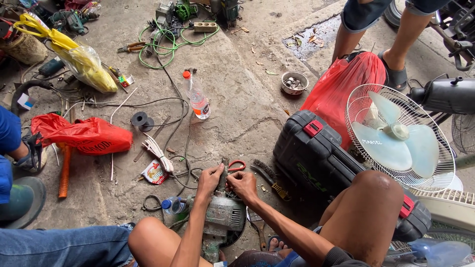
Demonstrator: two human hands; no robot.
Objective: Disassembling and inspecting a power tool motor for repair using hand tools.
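My left hand (pixel 210 179) and my right hand (pixel 242 184) meet at the front end of a worn grey power tool (pixel 223 217) that rests on the concrete between my knees. Both hands pinch the dark spindle part (pixel 222 179) sticking out of the tool's nose. Red-handled scissors (pixel 236 165) lie just beyond my fingers. A wire brush (pixel 264 173) lies to the right of my right hand.
A dark tool case (pixel 316 163) with red latches and a fan (pixel 396 136) sit to the right. A clear bottle (pixel 197 96), red bags (pixel 84 134), a yellow bag (pixel 81 59) and green cable (pixel 163 44) litter the floor. Another person's legs (pixel 396 29) stand far right.
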